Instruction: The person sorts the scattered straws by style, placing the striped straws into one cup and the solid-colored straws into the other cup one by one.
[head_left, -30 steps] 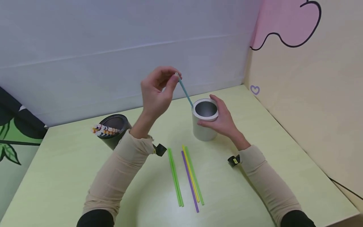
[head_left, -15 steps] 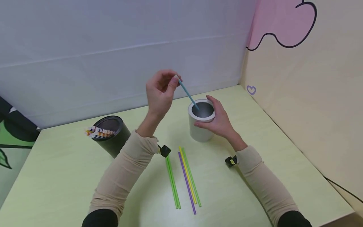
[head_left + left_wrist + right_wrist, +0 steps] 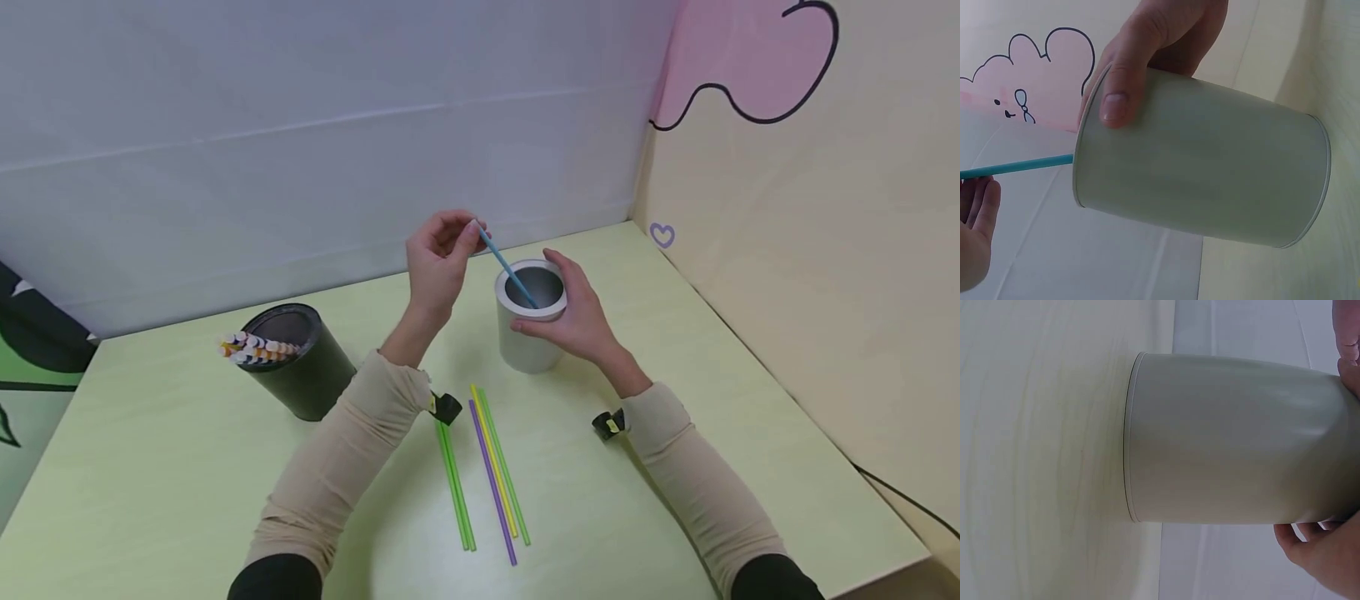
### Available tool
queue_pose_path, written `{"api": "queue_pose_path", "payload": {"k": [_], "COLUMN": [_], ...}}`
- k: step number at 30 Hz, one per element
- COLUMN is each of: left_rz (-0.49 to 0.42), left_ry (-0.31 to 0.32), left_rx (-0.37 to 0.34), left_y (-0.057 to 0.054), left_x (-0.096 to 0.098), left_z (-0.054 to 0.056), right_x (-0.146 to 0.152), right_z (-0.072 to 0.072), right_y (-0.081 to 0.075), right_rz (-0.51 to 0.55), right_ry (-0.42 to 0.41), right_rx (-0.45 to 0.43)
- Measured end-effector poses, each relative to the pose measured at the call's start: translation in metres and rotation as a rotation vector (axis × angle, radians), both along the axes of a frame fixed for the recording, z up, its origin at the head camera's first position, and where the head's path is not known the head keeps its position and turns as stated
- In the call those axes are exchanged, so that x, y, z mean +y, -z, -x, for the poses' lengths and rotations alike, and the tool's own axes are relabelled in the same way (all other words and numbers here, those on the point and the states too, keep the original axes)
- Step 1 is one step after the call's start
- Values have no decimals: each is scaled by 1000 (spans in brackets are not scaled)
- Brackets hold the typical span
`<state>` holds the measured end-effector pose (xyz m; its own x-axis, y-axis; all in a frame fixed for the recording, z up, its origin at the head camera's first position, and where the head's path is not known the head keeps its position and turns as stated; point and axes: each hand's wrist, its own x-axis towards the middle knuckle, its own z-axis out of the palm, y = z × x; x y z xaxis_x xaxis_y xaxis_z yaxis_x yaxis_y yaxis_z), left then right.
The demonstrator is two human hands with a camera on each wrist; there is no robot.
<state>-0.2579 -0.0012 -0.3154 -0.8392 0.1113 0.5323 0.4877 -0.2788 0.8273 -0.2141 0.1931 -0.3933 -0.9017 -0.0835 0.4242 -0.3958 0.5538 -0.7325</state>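
Note:
Between thumb and fingers, my left hand (image 3: 441,265) pinches the upper end of a blue straw (image 3: 506,265). The straw slants down to the right, and its lower end is inside the mouth of a white cup (image 3: 529,342). My right hand (image 3: 579,321) grips that cup round its rim, thumb in front and fingers behind. In the left wrist view the straw (image 3: 1022,165) enters the cup (image 3: 1210,156) at its rim. The right wrist view has the cup's side (image 3: 1235,437) filling the middle, its base at the tabletop.
A black cup (image 3: 303,375) stands at the left, with several patterned straws (image 3: 258,348) leaning over its rim. Green straws (image 3: 456,492), a purple straw (image 3: 491,479), a yellow straw (image 3: 495,462) and another green straw (image 3: 506,471) lie on the table (image 3: 615,517).
My left hand has moved down and to the right. The blue straw's lower end has gone from beside the white cup's rim into its mouth. The right hand keeps its grip on the cup.

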Motion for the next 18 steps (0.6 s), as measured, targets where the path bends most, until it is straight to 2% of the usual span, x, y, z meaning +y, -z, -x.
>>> {"api": "queue_pose_path", "payload": {"k": [5,9,18], "left_rz": [-10,7,72], "left_ry": [13,-6,-41], "left_rx": [-63,-105,-131], "left_y": [10,19,36], "left_x": [5,8,10], "left_z": [2,3,4], "right_x": [2,2,1], "right_z": [-1,-1,-3], "right_y": [0,1,-2], "right_rz": [-8,-9,-6], "right_ry": [11,13,16], "right_rx": [-7,-6,-10]}}
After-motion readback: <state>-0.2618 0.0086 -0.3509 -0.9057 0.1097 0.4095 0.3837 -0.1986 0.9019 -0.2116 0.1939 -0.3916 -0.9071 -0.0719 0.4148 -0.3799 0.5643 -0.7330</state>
